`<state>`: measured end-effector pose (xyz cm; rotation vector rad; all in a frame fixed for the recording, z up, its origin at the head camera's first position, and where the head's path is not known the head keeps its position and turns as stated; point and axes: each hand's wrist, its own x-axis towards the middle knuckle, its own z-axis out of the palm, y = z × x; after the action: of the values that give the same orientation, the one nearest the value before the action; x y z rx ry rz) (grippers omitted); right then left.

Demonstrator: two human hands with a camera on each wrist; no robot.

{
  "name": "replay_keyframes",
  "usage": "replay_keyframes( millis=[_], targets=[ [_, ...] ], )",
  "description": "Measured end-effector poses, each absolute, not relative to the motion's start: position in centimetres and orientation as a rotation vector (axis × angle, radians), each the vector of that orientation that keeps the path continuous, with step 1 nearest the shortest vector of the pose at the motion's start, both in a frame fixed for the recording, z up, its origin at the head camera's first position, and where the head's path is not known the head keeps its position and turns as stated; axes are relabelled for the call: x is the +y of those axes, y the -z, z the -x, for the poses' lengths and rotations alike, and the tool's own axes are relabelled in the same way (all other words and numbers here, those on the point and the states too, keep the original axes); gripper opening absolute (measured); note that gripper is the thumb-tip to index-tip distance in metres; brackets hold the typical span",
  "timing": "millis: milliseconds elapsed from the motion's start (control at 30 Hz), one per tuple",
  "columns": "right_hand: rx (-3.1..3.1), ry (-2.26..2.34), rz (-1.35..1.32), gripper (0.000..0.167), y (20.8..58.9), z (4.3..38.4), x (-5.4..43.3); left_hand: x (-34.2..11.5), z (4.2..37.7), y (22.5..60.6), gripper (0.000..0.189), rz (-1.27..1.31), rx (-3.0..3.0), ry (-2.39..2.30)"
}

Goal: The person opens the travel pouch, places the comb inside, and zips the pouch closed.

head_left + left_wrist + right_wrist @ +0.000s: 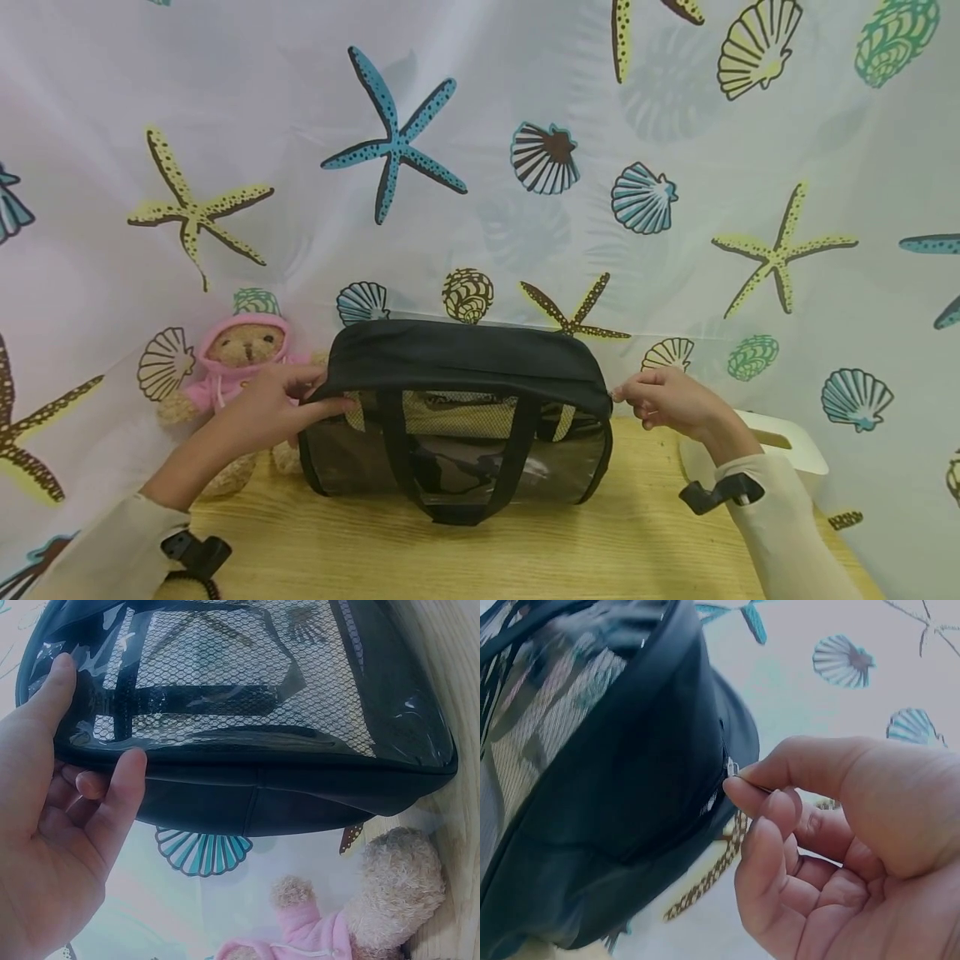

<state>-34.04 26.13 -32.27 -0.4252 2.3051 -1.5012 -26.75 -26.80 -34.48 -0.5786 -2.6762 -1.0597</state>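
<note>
A black bag (465, 354) with clear plastic sides and a mesh panel (202, 675) stands on the wooden table, its black strap handle (459, 514) hanging down the front. At the bag's upper left end, my left hand (273, 408) grips the black edge, thumb over the clear plastic. My right hand (671, 404) is at the opposite end. In the right wrist view, its thumb and index finger pinch a small metal zipper pull (733, 766) on the bag's black end, the other fingers curled below. Part of the zipper track shows beneath the pull.
Behind my left arm sits a teddy bear (243, 346) in a pink hoodie. A white box (810, 454) with a slotted top stands behind my right forearm. A curtain (465, 242) printed with shells and starfish hangs behind the table (375, 558).
</note>
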Motion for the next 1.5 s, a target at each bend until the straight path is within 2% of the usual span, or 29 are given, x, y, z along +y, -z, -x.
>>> replay_keyframes(
  millis=[100,333,667,867,1000,1033,1133,1200,1333,1400,1500],
  targets=[
    [2.269,1.506,0.416,0.024,33.3,34.1,26.7,-26.8,26.8,34.5,0.013,0.571,-2.684,1.071],
    [2.167,1.542,0.391,0.028,35.7,34.4,27.6,-26.7,26.8,34.5,0.012,0.574,-2.674,1.077],
    [2.041,1.559,0.324,0.031,39.6,34.4,25.7,-27.1,26.2,34.2,0.026,0.54,-2.691,1.051],
    [2.243,1.436,0.326,0.022,38.9,33.7,25.5,-27.2,26.2,34.0,0.037,0.514,-2.685,0.975],
    [2.52,1.317,0.373,0.039,37.6,32.2,25.7,-27.1,26.1,33.8,0.039,0.556,-2.545,0.895],
    [2.587,1.306,0.4,0.041,37.2,31.7,26.0,-26.9,26.2,33.7,0.039,0.571,-2.478,0.9],
    [2.738,1.326,0.528,0.034,35.7,30.4,26.5,-26.3,26.1,33.2,0.029,0.597,-2.261,0.965],
    [2.823,1.342,0.653,0.027,34.8,29.4,26.4,-25.6,25.5,32.8,0.032,0.609,-2.15,0.956],
    [3.023,1.321,0.973,0.013,33.9,27.0,25.3,-23.0,23.2,32.3,0.038,0.803,-2.026,0.862],
    [3.106,1.252,1.172,0.02,33.8,25.7,24.4,-21.5,21.8,32.2,0.035,0.968,-2.002,0.819],
    [3.156,1.118,1.453,0.043,33.7,23.9,23.0,-19.5,19.6,32.2,0.036,1.127,-2.109,0.727]
  ],
)
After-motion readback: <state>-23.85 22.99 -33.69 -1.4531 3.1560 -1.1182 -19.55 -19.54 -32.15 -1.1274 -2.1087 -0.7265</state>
